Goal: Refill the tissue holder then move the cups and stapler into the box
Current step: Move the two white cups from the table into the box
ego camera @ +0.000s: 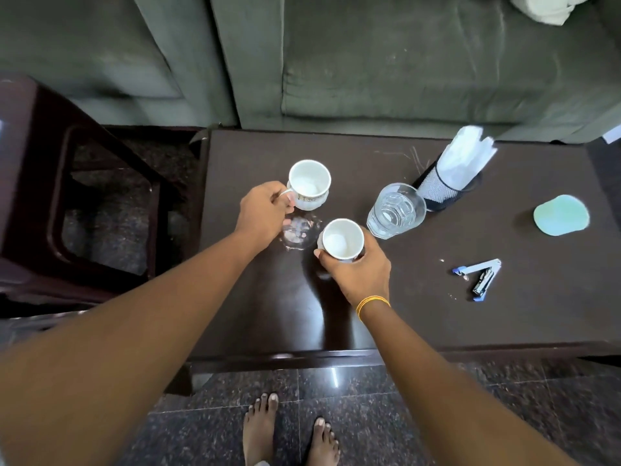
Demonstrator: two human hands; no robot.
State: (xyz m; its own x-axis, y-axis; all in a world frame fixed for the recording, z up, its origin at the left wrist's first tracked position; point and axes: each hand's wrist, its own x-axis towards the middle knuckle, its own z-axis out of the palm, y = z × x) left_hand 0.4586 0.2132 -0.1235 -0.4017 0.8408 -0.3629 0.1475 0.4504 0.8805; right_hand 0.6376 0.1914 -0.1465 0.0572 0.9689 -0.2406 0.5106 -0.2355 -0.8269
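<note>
gripping a cup (309, 184) in each hand (261, 210).

On the dark table (420, 314) the left hand (260, 213) pinches the handle of a white cup (309, 185) at about eleven o'clock; the right hand (358, 269) wraps a second white cup (342, 239) near the centre; a clear glass (396, 210) stands just beside it at two o'clock; behind that, a black mesh tissue holder (440, 191) leans, stuffed with white tissues (465, 158); an opened blue stapler (479, 277) lies at three o'clock; a pale green coaster (561, 215) sits far right.
</note>
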